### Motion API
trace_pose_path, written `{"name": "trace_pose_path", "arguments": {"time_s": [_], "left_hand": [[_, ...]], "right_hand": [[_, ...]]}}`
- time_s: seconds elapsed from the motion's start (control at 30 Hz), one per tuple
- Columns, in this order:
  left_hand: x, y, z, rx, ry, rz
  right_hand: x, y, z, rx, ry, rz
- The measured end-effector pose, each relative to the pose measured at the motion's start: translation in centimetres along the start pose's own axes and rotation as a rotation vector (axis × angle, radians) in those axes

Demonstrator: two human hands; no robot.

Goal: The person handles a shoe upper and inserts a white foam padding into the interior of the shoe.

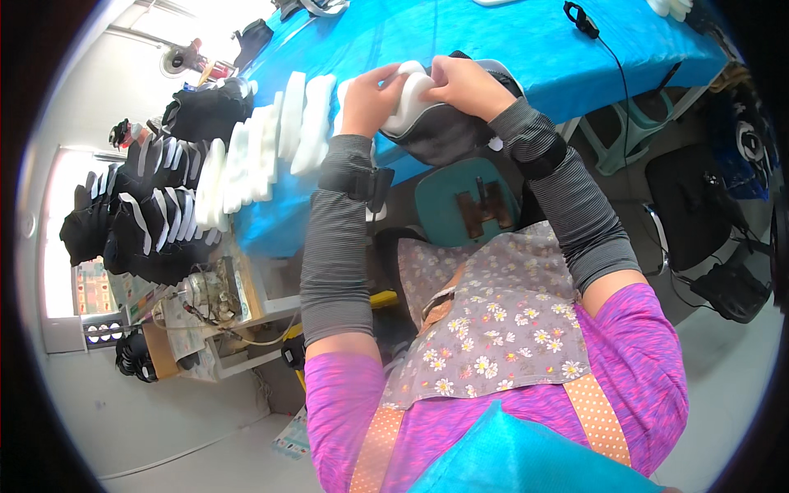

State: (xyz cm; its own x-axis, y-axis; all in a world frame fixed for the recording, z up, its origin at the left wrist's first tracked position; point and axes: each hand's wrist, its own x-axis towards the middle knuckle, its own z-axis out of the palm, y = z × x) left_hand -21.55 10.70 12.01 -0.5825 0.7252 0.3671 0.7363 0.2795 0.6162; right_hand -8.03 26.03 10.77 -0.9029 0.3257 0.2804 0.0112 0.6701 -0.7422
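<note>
At the near edge of the blue-covered table, a curved white foam pad (411,103) is between my two hands. My left hand (370,103) pinches its left side, thumb and forefinger closed together. From the other side my right hand (472,86) grips the pad with bent fingers; some fingertips are hidden behind it. Below and behind the pad a black fabric piece (440,138) hangs over the table's edge, its far side showing a pale lining. Just left of my left hand several white foam strips (314,123) lie side by side.
Blue sheeting (493,29) covers the table. Black fabric pieces with white strips (156,214) are heaped at the left, above a small machine (209,296). A black cable (615,57) runs off the right side. Below stand a green stool (464,197) and a black chair (694,193).
</note>
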Motion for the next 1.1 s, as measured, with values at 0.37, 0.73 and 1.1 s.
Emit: {"name": "trace_pose_path", "arguments": {"time_s": [0.37, 0.73, 1.1], "left_hand": [[-5.7, 3.5, -3.9, 0.246, -0.304, 0.152], [-5.1, -1.6, -4.4, -0.387, -0.326, -0.219], [-5.3, -1.3, -3.8, -0.451, -0.243, -0.246]], "right_hand": [[1.0, 3.3, 0.5, 0.174, -0.063, -0.183], [2.0, 2.0, 0.5, 0.106, -0.228, -0.085], [1.1, 2.7, 0.0, 0.405, -0.326, -0.092]]}}
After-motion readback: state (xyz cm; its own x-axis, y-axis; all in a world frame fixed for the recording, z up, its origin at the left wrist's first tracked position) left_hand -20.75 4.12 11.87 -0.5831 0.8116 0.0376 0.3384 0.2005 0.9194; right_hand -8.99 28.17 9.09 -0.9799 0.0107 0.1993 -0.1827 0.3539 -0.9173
